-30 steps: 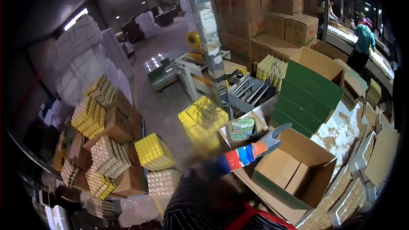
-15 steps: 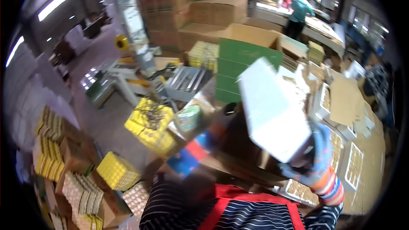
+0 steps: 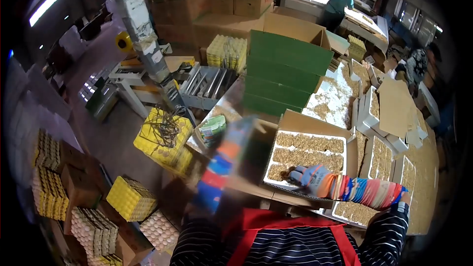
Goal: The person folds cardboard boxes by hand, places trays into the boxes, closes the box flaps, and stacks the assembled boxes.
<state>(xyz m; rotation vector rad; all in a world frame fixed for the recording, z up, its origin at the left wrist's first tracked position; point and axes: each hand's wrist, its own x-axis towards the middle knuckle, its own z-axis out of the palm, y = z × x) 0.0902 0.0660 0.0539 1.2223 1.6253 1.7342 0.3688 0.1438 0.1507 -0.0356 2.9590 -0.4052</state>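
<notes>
View: head camera; places given relative to the open carton (image 3: 315, 122).
White tray (image 3: 307, 155): inside the open carton, lying about flat, three bands of brown loose fill between white ridges.
Right hand (image 3: 311, 179): gloved, over the near-left part of the open carton, fingertips down at the tray's fill.
Right grip: fingers bent and close together; cannot tell if they pinch the tray or only touch it.
Left hand (image 3: 238, 137): left of the open carton, motion-blurred; cannot tell how far its grip is spread or if it has hold of anything.
Green packet (image 3: 213, 129): left of the open carton, beyond the left forearm; printed, text unreadable.
Glove print: dark marks on the back of the right glove, too small to read.
Pillar (image 3: 139, 34): far left of the open carton, pale papers stuck on, writing illegible.
Green cartons (image 3: 286, 75): stacked just beyond the open carton, plain green sides.
More filled trays (image 3: 379, 160): right of the open carton, on the worktop (image 3: 424, 187).
Yellow egg trays (image 3: 157, 135): left of the open carton, wire tangle (image 3: 165, 129) on top.
</notes>
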